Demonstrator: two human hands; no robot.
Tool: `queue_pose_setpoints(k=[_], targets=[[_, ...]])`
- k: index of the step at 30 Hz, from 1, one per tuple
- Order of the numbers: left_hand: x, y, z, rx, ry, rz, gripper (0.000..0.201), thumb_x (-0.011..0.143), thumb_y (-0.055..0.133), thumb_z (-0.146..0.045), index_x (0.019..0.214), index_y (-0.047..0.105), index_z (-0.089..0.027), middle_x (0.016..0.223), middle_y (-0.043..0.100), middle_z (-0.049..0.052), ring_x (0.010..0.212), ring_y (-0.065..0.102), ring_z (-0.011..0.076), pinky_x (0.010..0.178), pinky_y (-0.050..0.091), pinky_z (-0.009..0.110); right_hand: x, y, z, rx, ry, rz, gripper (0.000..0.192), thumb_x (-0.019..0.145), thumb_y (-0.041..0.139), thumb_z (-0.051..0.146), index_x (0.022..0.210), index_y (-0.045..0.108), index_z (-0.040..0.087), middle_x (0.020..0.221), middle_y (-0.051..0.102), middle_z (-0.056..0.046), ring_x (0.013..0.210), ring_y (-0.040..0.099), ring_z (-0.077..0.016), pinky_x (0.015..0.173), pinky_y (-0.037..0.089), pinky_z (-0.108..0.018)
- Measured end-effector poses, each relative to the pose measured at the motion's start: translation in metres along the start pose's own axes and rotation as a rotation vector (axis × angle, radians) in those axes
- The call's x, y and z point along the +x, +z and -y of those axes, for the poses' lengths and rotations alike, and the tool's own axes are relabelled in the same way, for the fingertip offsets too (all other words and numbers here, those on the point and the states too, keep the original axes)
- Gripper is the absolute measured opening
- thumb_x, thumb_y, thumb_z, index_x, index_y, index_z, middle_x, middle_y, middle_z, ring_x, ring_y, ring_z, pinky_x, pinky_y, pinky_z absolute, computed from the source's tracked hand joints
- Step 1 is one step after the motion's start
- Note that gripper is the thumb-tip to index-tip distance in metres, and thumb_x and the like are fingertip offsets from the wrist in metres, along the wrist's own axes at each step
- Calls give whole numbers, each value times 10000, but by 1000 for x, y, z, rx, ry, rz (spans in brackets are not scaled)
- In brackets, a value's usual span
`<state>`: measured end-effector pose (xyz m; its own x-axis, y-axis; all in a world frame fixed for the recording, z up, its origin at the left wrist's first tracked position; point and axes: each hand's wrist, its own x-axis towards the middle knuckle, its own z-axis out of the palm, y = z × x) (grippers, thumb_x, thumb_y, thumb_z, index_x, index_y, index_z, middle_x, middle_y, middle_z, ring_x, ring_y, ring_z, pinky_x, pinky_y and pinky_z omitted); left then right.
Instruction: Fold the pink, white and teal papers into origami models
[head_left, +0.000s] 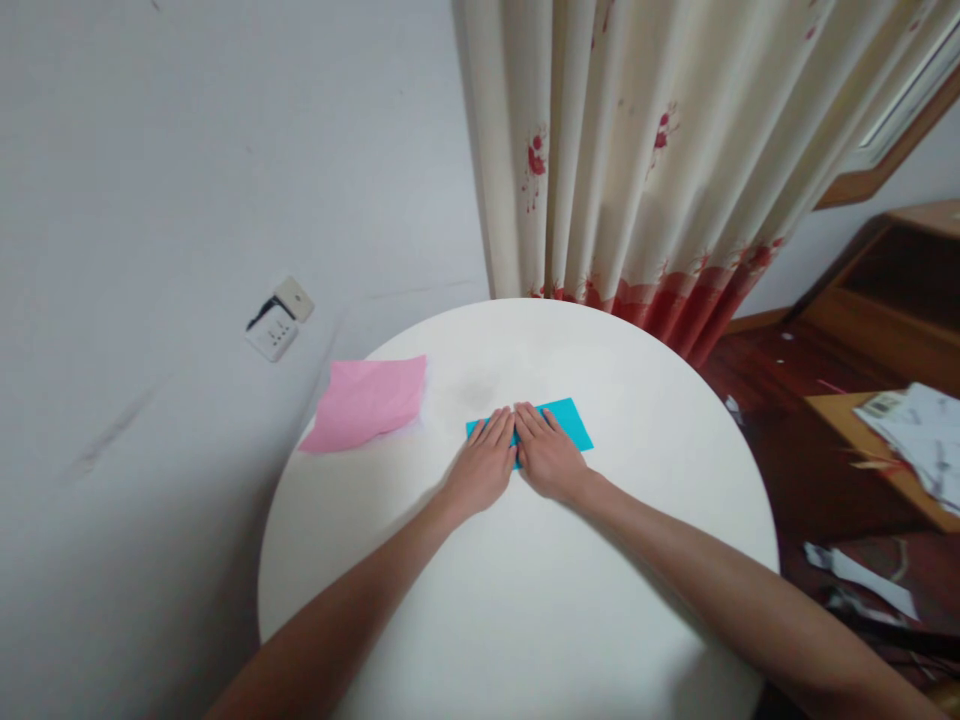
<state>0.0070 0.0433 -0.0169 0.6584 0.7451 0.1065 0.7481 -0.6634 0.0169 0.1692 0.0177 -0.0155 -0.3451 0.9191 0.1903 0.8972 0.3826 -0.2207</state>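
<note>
A blue sheet of paper, a narrow rectangle in outline, lies flat on the round white table. My left hand rests flat over its left part, fingers stretched out. Beside it, my right hand presses palm down on the middle of the paper, fingers also extended. The two hands meet at the fingertips and thumbs. They cover much of the paper's near edge. Pink paper with a slightly uneven edge lies to the left, apart from both hands.
A wall with a socket borders the table on the left. Behind hangs a cream curtain with red flowers. To the right, papers lie on a brown board, and scraps are scattered on the dark red floor.
</note>
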Motion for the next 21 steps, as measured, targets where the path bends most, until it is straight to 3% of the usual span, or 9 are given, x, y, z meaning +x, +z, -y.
queue_pose_setpoints(k=[9, 21], targets=[[-3, -1, 0, 37, -47, -21, 579, 1033, 258, -375, 1547, 282, -109, 1632, 248, 94, 1518, 187, 226, 1228, 196, 465, -1, 0, -10, -2, 88, -4, 570, 1013, 294, 322, 1536, 336, 100, 1616, 280, -101, 1506, 212, -250, 1213, 154, -482], [-3, -1, 2, -1, -65, -16, 592, 1033, 276, -402, 1560, 247, -134, 1639, 234, 71, 1519, 181, 219, 1227, 200, 455, -2, 3, -45, -111, 419, -23, 701, 1022, 271, 450, 1525, 262, -39, 1612, 216, -225, 1509, 167, -329, 1203, 142, -535]])
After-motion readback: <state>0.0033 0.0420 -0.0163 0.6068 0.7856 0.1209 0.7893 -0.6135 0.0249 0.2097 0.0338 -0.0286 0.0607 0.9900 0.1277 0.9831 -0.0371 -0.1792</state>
